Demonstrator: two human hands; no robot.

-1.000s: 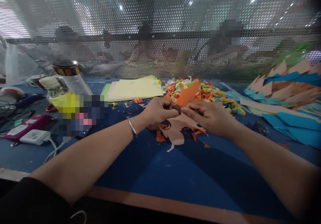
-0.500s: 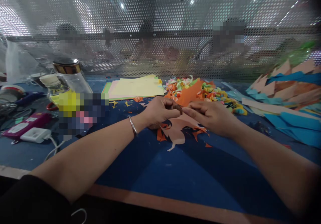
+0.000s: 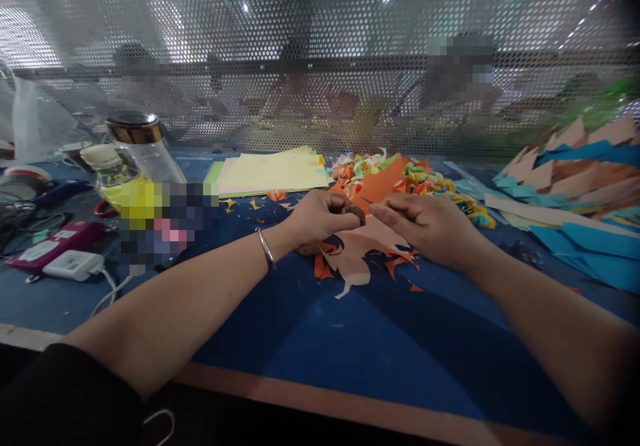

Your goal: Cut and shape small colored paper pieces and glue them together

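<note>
Over the cut paper, my left hand is closed in a pinch, its thumb pressed against the curled fingers. A small brown shape shows at its fingertips; I cannot tell whether it is a held thing or a shaded finger. My right hand faces it, also pinched, with a thin dark sliver at its fingertips that is too small to name. Beneath both hands lies a pale pink paper cutout with a curled tail. Orange paper scraps surround it, and a larger orange paper piece rises behind.
Behind the hands are a stack of coloured paper sheets and a heap of colourful folded paper bits. Pointed pink and blue paper pieces stand at right. A glass jar, a bottle and a white charger are at left.
My right fingertips have drawn slightly up and away from my left hand, leaving a small gap where the thin dark sliver shows. The left hand has hardly moved.
</note>
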